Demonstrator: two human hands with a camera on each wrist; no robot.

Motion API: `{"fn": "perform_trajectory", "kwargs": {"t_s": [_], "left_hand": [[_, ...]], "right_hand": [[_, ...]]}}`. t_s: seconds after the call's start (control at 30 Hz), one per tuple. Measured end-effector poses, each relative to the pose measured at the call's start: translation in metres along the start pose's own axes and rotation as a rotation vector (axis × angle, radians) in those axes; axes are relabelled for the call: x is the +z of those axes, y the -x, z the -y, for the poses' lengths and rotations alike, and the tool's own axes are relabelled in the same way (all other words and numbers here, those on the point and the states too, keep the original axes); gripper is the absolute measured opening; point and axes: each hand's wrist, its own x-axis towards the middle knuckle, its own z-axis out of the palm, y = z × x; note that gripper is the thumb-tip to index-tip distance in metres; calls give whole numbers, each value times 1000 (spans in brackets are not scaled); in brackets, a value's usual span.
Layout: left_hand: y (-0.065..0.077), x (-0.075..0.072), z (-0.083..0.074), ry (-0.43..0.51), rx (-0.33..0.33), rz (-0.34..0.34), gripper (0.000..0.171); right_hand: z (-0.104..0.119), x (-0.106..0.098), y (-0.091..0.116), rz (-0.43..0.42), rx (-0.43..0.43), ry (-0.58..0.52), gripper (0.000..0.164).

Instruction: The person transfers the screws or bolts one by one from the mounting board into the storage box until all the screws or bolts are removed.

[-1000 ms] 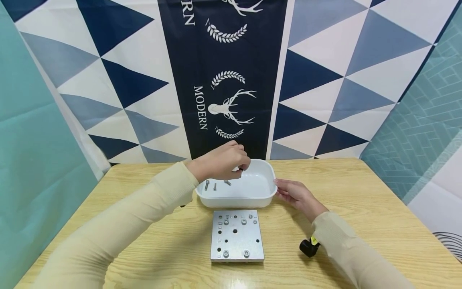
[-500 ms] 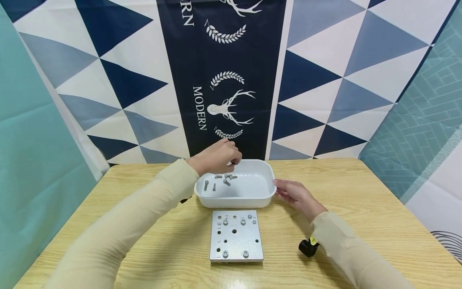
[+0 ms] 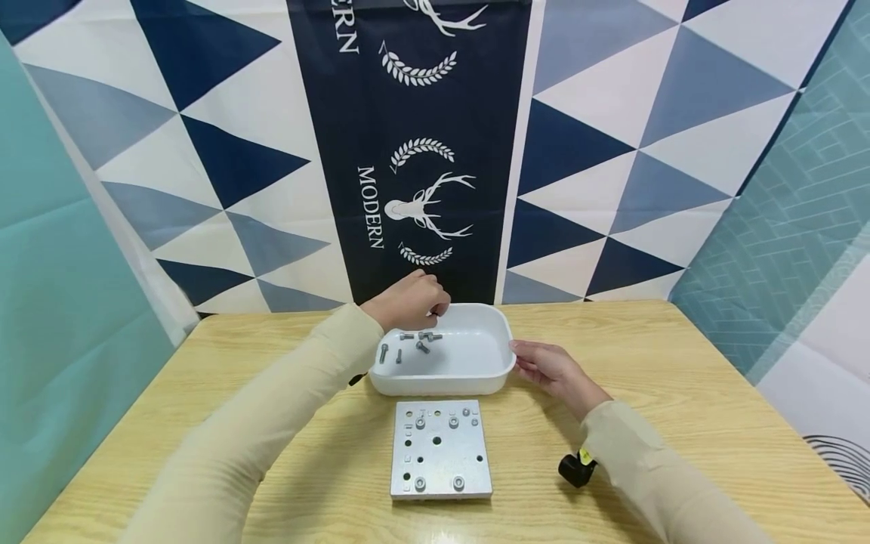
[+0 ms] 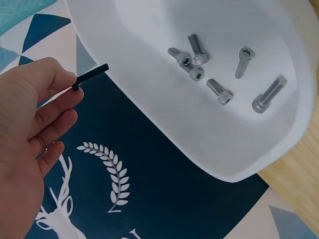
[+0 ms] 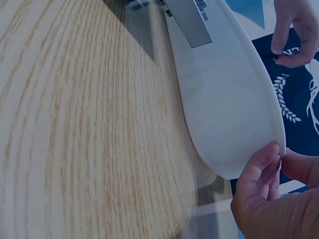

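Note:
My left hand (image 4: 40,109) pinches a black screw (image 4: 92,73) between thumb and fingertips, its threaded shaft sticking out. In the head view this hand (image 3: 411,298) is over the back left of a white tray (image 3: 469,385). Several silver socket-head bolts (image 4: 269,94) lie loose on the tray's left floor. At the tray's right end my right hand (image 3: 553,370) grips the rim, with thumb and fingers on either side of the wall in the right wrist view. In front of the tray lies a silver metal plate (image 3: 445,457) with holes and several bolts set in it.
A black cylindrical object (image 3: 576,470) with a yellow patch lies on the wooden table (image 3: 544,506), partly hidden by the right sleeve (image 3: 652,461). Patterned cloth (image 3: 578,151) hangs behind the table. A small black thing (image 3: 356,379) shows beside the left sleeve.
My left hand has drawn a little left over the tray, uncovering more of the bolts, and still pinches the screw. My right hand keeps its grip on the rim. The head view has shifted slightly.

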Motion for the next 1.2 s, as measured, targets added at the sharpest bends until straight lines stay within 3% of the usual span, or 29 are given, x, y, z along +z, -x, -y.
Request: {"fn": "perform_trajectory", "kwargs": {"t_s": [0.47, 0.73, 1.2], "left_hand": [[-6, 9, 6, 20, -36, 19, 7], [-3, 12, 1, 26, -81, 53, 19], [30, 24, -43, 26, 118, -51, 19]], "right_hand": [[0, 1, 0, 20, -9, 3, 54], [0, 0, -1, 18, -1, -2, 52], [0, 0, -1, 6, 6, -8, 53]]}}
